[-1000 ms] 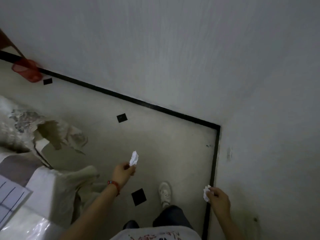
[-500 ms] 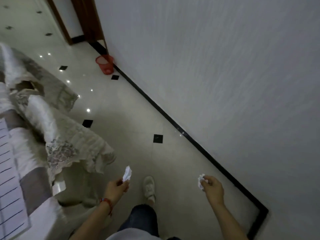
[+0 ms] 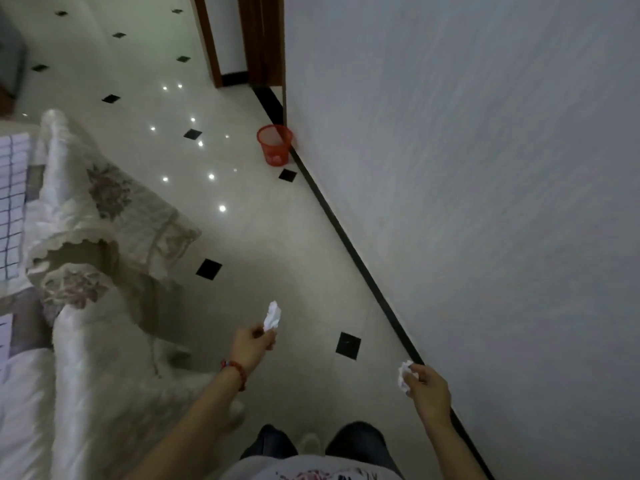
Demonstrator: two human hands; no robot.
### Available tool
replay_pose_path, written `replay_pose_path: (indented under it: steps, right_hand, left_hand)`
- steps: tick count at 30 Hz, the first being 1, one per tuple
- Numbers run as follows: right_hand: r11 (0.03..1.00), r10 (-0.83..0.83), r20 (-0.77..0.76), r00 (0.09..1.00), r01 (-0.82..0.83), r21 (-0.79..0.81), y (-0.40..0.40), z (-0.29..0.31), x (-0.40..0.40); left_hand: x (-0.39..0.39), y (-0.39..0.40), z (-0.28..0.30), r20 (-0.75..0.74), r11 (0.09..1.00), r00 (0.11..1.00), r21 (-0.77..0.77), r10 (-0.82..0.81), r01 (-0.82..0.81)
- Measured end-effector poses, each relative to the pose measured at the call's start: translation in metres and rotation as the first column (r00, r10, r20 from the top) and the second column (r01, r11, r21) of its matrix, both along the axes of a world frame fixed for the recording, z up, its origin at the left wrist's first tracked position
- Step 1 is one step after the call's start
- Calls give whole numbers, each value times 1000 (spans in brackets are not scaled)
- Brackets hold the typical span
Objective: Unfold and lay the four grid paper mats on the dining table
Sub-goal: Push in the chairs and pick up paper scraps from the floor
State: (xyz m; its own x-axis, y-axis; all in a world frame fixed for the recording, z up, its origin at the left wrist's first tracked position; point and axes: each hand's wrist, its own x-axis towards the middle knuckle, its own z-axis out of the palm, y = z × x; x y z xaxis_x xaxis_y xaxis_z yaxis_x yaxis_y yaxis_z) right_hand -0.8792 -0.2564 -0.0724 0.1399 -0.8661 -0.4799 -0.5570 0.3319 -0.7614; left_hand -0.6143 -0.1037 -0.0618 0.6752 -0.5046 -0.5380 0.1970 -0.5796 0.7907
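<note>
Close in, the person stands on the pale tiled floor [image 3: 277, 244], both arms stretched forward and low. The left hand [image 3: 250, 344] is pinched together on a crumpled white paper wad [image 3: 272, 316] that sticks up out of the fingers, a red bead bracelet [image 3: 235, 370] on that wrist. Over by the wall, the right hand [image 3: 427, 389] is closed on a second, smaller paper scrap [image 3: 403, 377], just beside the black skirting line [image 3: 349, 244]. Neither hand is on a mat; these look like leftover bits of wrapping or waste, though they are too blurred to be sure. To the left runs the dining table under its floral cloth [image 3: 114, 202], and on it, at the picture's left edge, a grid paper mat [image 3: 12, 199] lies flat and unfolded; a strip of another sheet shows lower down the edge, and the rest of the tabletop is out of view, so how many are laid cannot be told. Further along, against the wall, stands a red mesh bin [image 3: 274, 144], with a wooden door frame [image 3: 207, 39] beyond. My read: the laying is paused or finished for a clean-up step. The next move calls for walking forward to the bin and opening both hands over it.
</note>
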Motion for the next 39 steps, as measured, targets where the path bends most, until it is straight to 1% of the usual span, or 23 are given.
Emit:
replay_pose_path:
  steps: [5,9,12,16,21,24,26,28,30,33,35,39]
  right_hand:
    - [997,75,-3,997,-74,11,-83,-13,87]
    - [990,143,27,989,-143,6,-150,-21,168]
    - [976,212,38,976,-214,49,-199,-21,235]
    - [917,391,49,919,-394,66,-261,-16,341]
    - [884,457,135,879,-466,42,-318,-6,475]
    - [871,486,134,864,-491,3,-343,-10,549]
    - [890,453,123,883,-455,-7,-358,-16,592]
    - [909,412,112,904,-417,18,-373,-23,631]
    - [924,378,91,921,-382,31,-389,-28,669]
    - [940,335,74,939,-338,40,-414,-23,727]
    - [942,332,56,942,-334,28,-431,-17,760]
    - [952,304,53,951,-305,19,-467,-11,812]
  left_hand:
    - [79,-64,-6,17,994,994,-2,105,-105]
    - [137,-99,-10,13,982,983,48,182,-183]
    - [178,-119,-7,8,957,961,91,276,-276]
    - [241,-144,3,26,913,919,107,392,-393]
    - [325,-167,-7,9,866,875,136,485,-481]
    - [388,-185,-19,-19,874,884,158,467,-459]
    - [436,-203,-24,-12,873,884,165,467,-459]
    - [489,-226,-18,-7,869,879,152,477,-470]
    - [547,-252,-11,1,892,900,135,436,-432]
    - [637,-294,0,62,928,935,111,349,-354]
    - [693,-323,7,111,942,949,134,295,-308]
    - [779,-394,22,168,962,958,101,233,-252]
